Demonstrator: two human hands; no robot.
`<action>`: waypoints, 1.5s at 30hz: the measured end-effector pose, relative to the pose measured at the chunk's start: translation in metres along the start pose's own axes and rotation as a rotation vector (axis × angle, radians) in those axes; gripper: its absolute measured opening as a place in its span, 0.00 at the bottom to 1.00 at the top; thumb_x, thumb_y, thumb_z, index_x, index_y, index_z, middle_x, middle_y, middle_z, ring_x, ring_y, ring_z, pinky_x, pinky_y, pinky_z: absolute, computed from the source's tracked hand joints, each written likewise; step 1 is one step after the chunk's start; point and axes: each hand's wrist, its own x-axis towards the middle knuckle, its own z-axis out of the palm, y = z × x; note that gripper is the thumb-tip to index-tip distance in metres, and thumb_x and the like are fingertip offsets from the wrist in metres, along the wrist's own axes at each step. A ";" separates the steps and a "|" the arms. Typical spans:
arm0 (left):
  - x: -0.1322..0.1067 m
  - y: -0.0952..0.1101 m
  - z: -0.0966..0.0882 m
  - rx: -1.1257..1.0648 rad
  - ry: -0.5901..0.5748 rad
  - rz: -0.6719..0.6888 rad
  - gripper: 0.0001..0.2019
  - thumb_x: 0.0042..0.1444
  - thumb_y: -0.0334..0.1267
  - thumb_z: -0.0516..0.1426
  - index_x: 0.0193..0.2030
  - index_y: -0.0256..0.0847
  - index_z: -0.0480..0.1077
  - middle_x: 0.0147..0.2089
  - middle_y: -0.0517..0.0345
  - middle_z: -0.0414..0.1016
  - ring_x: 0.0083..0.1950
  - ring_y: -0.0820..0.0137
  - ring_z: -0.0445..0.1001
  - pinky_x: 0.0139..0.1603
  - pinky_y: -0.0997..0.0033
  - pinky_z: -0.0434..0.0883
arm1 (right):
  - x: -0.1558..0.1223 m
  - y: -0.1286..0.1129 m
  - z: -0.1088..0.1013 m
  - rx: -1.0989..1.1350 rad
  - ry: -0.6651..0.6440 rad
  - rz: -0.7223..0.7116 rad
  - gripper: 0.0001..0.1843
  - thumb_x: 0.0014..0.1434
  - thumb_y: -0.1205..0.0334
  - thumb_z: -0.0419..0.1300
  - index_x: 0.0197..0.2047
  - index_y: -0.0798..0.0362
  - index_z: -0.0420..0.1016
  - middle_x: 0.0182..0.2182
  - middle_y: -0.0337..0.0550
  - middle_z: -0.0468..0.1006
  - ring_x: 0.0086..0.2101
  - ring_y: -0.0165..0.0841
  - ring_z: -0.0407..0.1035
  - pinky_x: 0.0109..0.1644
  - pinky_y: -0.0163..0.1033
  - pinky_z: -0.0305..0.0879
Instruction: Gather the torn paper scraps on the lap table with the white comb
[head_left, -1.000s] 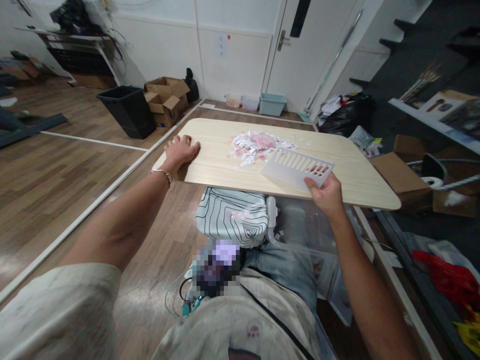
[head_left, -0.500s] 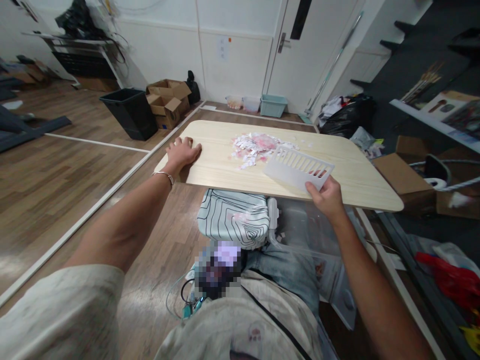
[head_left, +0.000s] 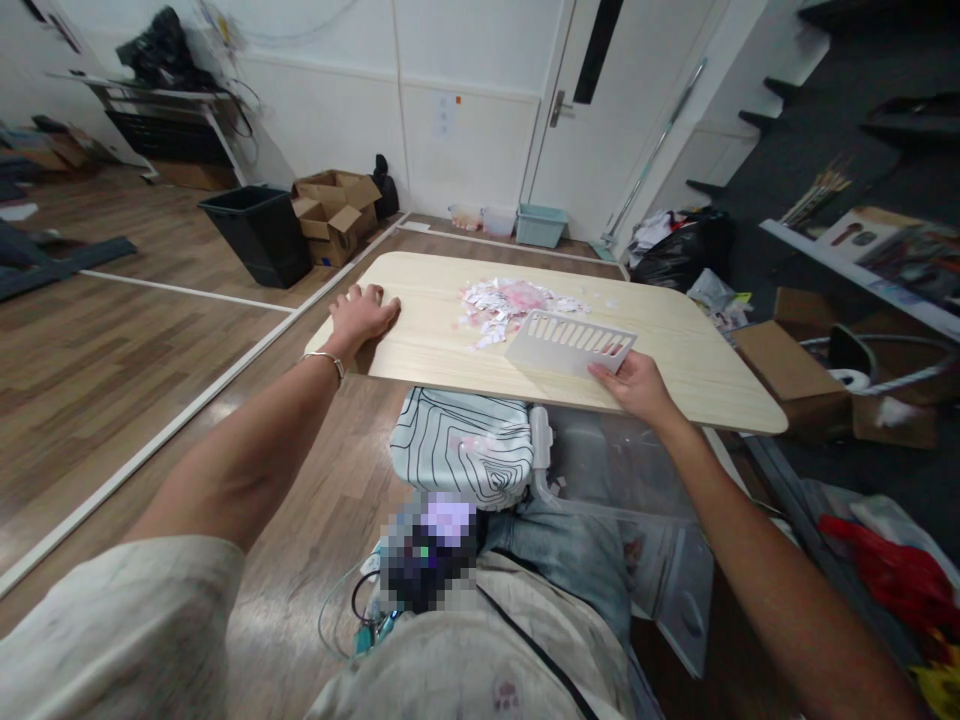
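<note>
A heap of white and pink paper scraps (head_left: pixel 517 298) lies on the pale wooden table (head_left: pixel 697 350). Toward its near side, my right hand (head_left: pixel 636 384) grips the right end of a white plastic panel with a row of slots (head_left: pixel 551 352). The panel leans at a tilt, its long lower edge at the tabletop just in front of the scraps; I cannot tell if it touches them. On the table's left end rests my left hand (head_left: pixel 363 314), fingers apart and nothing held, a bracelet on the wrist.
Below the near edge are a patterned cushion (head_left: pixel 461 440) and a clear plastic bin (head_left: pixel 615 465). A black trash bin (head_left: pixel 259 235) and cardboard boxes (head_left: pixel 337 205) stand on the floor at the far left. An open cardboard box (head_left: pixel 795 350) sits right of the table.
My right hand has drawn the slotted panel a little leftward and nearer to me, past the front of the heap. The left hand keeps its place on the table. The view has shifted slightly.
</note>
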 end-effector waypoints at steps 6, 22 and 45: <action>-0.002 0.002 0.000 0.000 -0.003 0.007 0.43 0.72 0.63 0.46 0.83 0.39 0.72 0.84 0.24 0.71 0.82 0.26 0.70 0.81 0.28 0.67 | 0.030 -0.006 0.015 0.124 0.118 0.012 0.39 0.38 0.25 0.88 0.36 0.47 0.84 0.38 0.46 0.90 0.44 0.50 0.86 0.62 0.60 0.85; 0.001 0.000 0.004 -0.012 -0.002 0.000 0.42 0.73 0.64 0.47 0.84 0.44 0.72 0.85 0.28 0.71 0.81 0.28 0.70 0.80 0.31 0.66 | 0.031 -0.033 0.061 0.312 -0.084 0.145 0.38 0.46 0.31 0.87 0.47 0.50 0.86 0.41 0.46 0.89 0.37 0.44 0.82 0.33 0.51 0.91; -0.003 0.002 -0.001 -0.022 0.004 -0.001 0.42 0.73 0.63 0.48 0.83 0.42 0.72 0.84 0.26 0.71 0.82 0.28 0.70 0.81 0.31 0.66 | 0.035 -0.022 0.055 0.245 0.055 0.152 0.25 0.47 0.42 0.77 0.43 0.47 0.81 0.36 0.46 0.87 0.26 0.39 0.71 0.21 0.44 0.69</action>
